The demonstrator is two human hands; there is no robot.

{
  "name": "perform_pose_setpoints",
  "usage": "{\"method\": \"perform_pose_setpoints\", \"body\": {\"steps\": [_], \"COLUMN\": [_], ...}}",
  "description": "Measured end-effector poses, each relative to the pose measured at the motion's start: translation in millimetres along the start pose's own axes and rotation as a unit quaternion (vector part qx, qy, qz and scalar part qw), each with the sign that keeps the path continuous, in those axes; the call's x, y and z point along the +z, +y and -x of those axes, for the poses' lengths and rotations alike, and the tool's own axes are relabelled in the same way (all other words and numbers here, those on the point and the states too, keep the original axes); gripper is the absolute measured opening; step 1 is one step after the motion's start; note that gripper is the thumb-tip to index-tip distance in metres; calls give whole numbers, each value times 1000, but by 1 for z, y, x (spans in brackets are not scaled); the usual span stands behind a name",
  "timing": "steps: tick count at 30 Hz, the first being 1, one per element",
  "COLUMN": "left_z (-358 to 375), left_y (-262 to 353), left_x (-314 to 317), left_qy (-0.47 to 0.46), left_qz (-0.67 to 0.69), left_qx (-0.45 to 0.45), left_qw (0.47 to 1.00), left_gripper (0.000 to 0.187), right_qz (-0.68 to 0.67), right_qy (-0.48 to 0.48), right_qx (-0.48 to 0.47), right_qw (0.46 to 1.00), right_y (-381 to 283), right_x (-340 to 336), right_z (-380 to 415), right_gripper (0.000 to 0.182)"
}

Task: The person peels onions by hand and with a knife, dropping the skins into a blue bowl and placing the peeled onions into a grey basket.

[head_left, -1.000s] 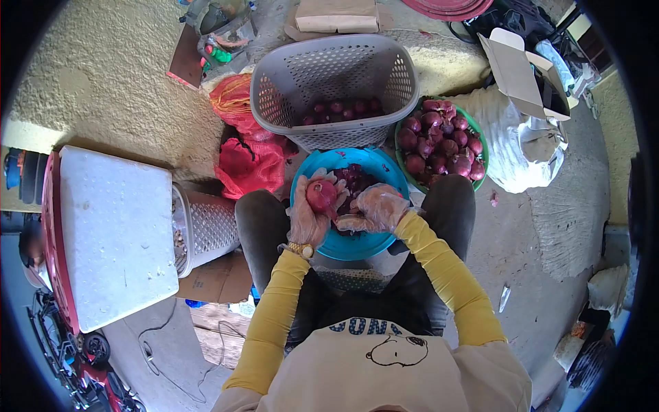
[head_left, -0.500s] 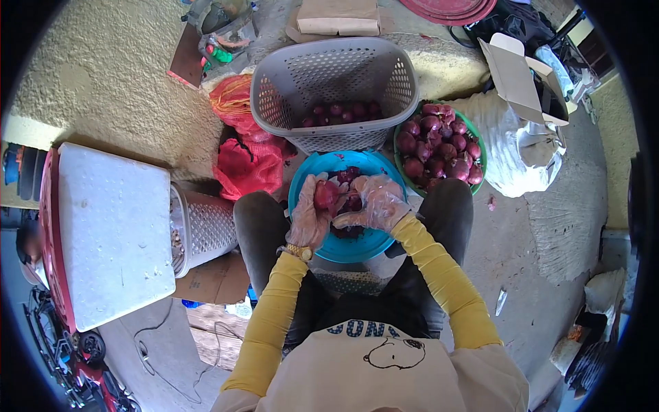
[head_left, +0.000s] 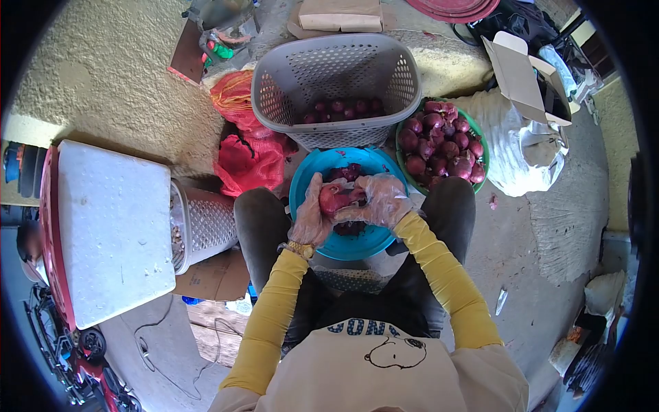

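Observation:
A red onion (head_left: pixel 333 198) is held over the blue basin (head_left: pixel 357 250), which sits between the knees and has dark onion skins (head_left: pixel 347 172) inside. My left hand (head_left: pixel 312 214), in a clear plastic glove, is wrapped round the onion's left side. From the right my right hand (head_left: pixel 382 200), gloved too, pinches at the onion's skin; its fingertips are partly hidden. Behind the basin stands a grey perforated basket (head_left: pixel 336 127) with onions (head_left: pixel 343 110) at its bottom. A green bowl (head_left: pixel 486 165) full of red onions (head_left: pixel 446 144) is at the right.
Red mesh bags (head_left: pixel 250 161) lie left of the basket. A white foam lid (head_left: pixel 117 233) and a tipped perforated basket (head_left: pixel 206 223) are at the left. On the right are a white sack (head_left: pixel 511 151) and an open carton (head_left: pixel 511 79). A person's head shows at the far left.
Both hands have closed in on the onion, which has turned and moved slightly right. The right hand's fingers now reach its skin. The view has shifted slightly.

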State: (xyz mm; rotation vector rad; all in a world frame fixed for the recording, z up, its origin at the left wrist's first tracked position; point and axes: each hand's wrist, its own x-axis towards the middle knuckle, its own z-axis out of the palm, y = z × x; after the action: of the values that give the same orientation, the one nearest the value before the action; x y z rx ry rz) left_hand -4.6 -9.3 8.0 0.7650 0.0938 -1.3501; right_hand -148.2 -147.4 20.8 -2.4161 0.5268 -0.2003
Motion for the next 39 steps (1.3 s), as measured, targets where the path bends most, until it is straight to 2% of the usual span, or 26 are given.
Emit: {"method": "perform_pose_setpoints", "body": {"steps": [3, 7, 13, 15, 21, 27, 31, 33, 39], "left_z": [2, 2, -1, 0, -3, 2, 2, 3, 1], "left_y": [1, 0, -3, -3, -3, -2, -1, -1, 0], "left_x": [3, 4, -3, -3, -6, 1, 1, 4, 1], "left_qy": [4, -25, -22, -14, -3, 4, 3, 6, -4], "left_qz": [-16, -34, -47, -51, -42, -24, -49, -47, -48], "left_qx": [-6, -6, -3, -3, 9, -4, 3, 1, -3], "left_qw": [1000, 999, 999, 999, 999, 1000, 999, 999, 999], "left_gripper": [60, 61, 59, 57, 57, 60, 61, 61, 61], "right_qz": [71, 40, 78, 78, 60, 49, 69, 63, 22], "right_qy": [-43, -30, -56, -86, -143, -40, -71, -24, -16], "right_qx": [22, 5, 0, 22, 7, 2, 26, 14, 14], "right_qw": [996, 999, 995, 993, 988, 998, 995, 998, 1000], "right_y": [-1, -2, 0, -4, -7, -1, -2, -3, -4], "right_x": [3, -2, 0, -4, -7, -2, -2, -1, -2], "right_z": [-3, -2, -2, -3, -3, 0, -2, -1, 0], "right_gripper": [77, 77, 75, 75, 75, 78, 78, 72, 72]}}
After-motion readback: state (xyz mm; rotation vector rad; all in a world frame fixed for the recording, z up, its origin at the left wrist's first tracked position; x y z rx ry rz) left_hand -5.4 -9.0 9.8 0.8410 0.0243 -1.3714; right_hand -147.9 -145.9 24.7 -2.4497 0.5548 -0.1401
